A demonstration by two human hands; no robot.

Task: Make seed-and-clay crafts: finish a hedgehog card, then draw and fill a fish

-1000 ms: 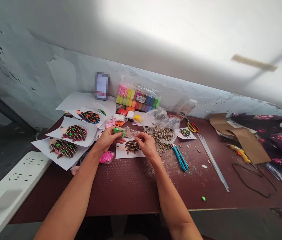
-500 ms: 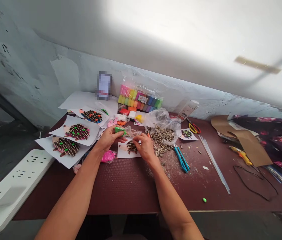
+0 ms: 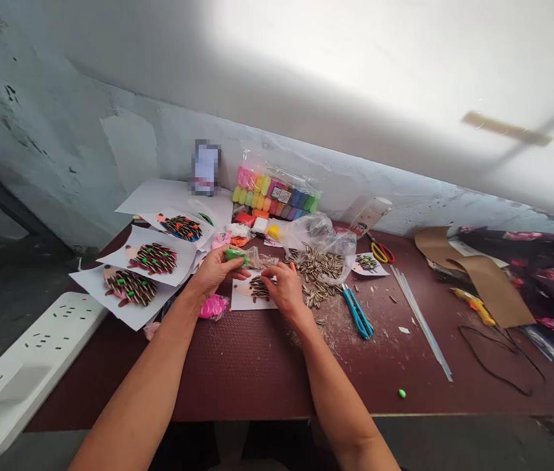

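My left hand (image 3: 214,269) is closed around a green lump of modelling clay (image 3: 235,256) in a clear plastic wrapper. Close beside it, my right hand (image 3: 285,286) has its fingers pinched together over a hedgehog picture (image 3: 243,301) on white paper; what sits between the fingertips, if anything, is too small to make out. Dark seeds form the hedgehog's spines, and the right hand covers part of them. A heap of striped sunflower seeds (image 3: 323,265) spills from a clear plastic bag (image 3: 323,229) just right of my right hand. Pink clay (image 3: 214,306) lies below my left hand.
Finished-looking seed hedgehogs (image 3: 153,258) lie on papers at left, near a white power strip (image 3: 46,347). Coloured clay packs (image 3: 277,195) stand at the back. To the right are a blue cutter (image 3: 356,313), scissors (image 3: 382,252), glue sticks (image 3: 421,320) and a yellow glue gun (image 3: 475,305).
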